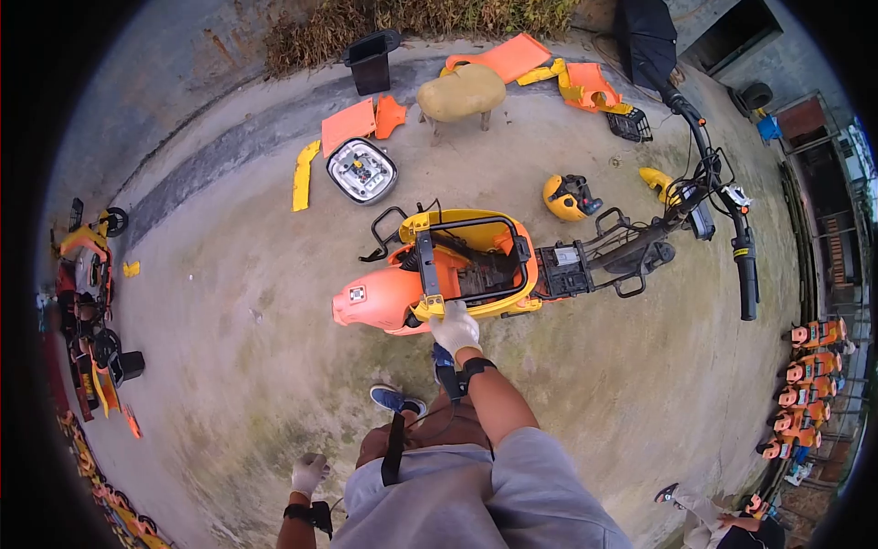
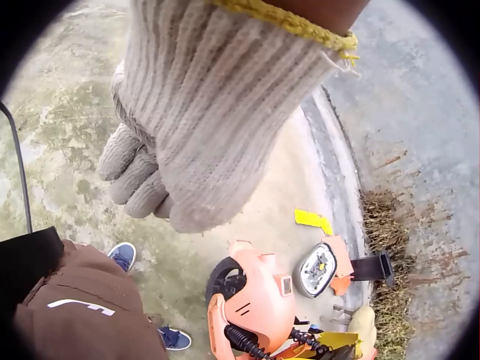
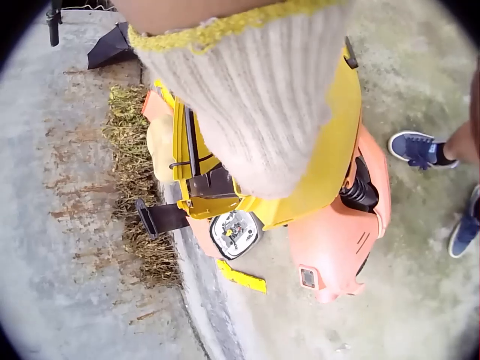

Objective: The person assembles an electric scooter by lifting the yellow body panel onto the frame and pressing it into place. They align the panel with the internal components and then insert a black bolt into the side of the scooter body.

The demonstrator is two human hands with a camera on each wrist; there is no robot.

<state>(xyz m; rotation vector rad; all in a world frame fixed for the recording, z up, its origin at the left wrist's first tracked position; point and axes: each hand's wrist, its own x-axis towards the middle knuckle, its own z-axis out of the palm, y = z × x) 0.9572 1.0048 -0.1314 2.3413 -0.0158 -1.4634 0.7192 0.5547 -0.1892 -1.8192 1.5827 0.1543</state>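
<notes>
A partly stripped scooter stands in the middle of the head view, with a yellow body shell (image 1: 469, 231), an orange rear fender (image 1: 380, 299) and a black tubular frame (image 1: 525, 265). My gloved right hand (image 1: 455, 329) grips the near edge of the yellow shell beside the frame's end. In the right wrist view, the glove cuff (image 3: 247, 112) covers those fingers, with the yellow shell (image 3: 330, 157) below. Down at my side hangs my gloved left hand (image 1: 309, 474), away from the scooter. Its fingers (image 2: 129, 169) are loosely curled and hold nothing.
Behind the scooter lie a white-lined tub (image 1: 362, 171), orange panels (image 1: 347, 125) and a yellow helmet (image 1: 569, 198). A tan seat (image 1: 462, 91) and black bin (image 1: 370, 64) stand farther back. Another scooter (image 1: 87, 274) is left; a person (image 1: 722, 522) sits lower right.
</notes>
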